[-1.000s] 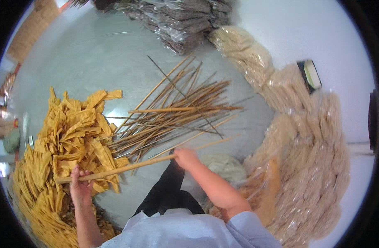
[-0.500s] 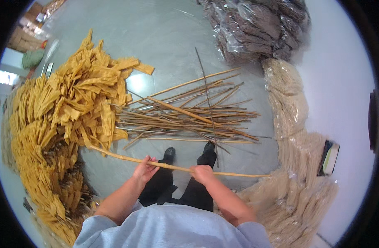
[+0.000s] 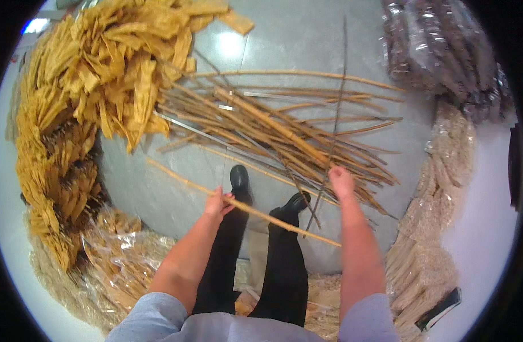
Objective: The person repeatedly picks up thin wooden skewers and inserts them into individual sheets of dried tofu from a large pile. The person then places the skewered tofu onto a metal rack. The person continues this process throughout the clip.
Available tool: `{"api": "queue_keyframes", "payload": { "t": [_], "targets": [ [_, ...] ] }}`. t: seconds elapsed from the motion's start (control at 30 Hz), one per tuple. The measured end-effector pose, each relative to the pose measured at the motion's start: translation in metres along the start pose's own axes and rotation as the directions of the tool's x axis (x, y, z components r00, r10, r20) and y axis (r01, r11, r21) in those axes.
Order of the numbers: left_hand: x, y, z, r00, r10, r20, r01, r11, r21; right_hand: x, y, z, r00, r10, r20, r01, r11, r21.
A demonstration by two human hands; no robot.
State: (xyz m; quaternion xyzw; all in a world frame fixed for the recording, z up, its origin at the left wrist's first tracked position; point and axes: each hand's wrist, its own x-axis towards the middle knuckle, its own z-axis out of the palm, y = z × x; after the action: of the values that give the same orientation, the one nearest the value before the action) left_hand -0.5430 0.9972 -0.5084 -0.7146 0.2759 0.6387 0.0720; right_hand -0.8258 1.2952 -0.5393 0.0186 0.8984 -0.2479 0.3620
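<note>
My left hand is closed around a pale yellow bamboo pole, which slants across in front of my legs with its right end lower. Reaching forward over the floor, my right hand has its fingers closed at a long thin dark stick. That stick lies crosswise over a pile of brown and tan bamboo poles, whose ends point left and right. Some fingertips of the right hand are hidden behind the hand itself. A few thin grey metal-looking rods are mixed into the pile.
A big heap of yellow strips covers the left side. Brown bundles in clear plastic lie at the far right. Beige plastic-wrapped bundles line the white wall on the right. My black shoes stand on the grey floor.
My right hand has let go of the bamboo pole and moved forward to the dark stick. The left hand still holds the pole, now tilted more steeply. The whole view has turned and shifted.
</note>
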Motion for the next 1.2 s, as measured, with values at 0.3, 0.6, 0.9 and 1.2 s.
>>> {"api": "queue_keyframes", "payload": {
  "t": [0.3,0.6,0.9,1.2],
  "targets": [
    [0.148,0.013,0.091,0.998,0.059,-0.029,-0.059,0.998,-0.002,0.206,0.021,0.063,0.986,-0.038,-0.165,0.008,0.983,-0.182],
    [0.199,0.025,0.111,0.996,0.082,-0.043,-0.087,0.986,-0.144,0.194,0.055,0.130,0.956,-0.261,0.137,0.249,0.963,0.099],
    [0.217,0.079,0.139,0.989,0.147,0.002,-0.146,0.978,-0.148,0.169,-0.075,0.125,0.651,-0.690,0.317,0.759,0.591,-0.273],
    [0.233,0.078,0.157,0.990,0.097,0.101,-0.084,0.989,-0.123,0.208,-0.190,0.241,0.855,-0.370,0.363,0.446,0.882,-0.151]
  ]
}}
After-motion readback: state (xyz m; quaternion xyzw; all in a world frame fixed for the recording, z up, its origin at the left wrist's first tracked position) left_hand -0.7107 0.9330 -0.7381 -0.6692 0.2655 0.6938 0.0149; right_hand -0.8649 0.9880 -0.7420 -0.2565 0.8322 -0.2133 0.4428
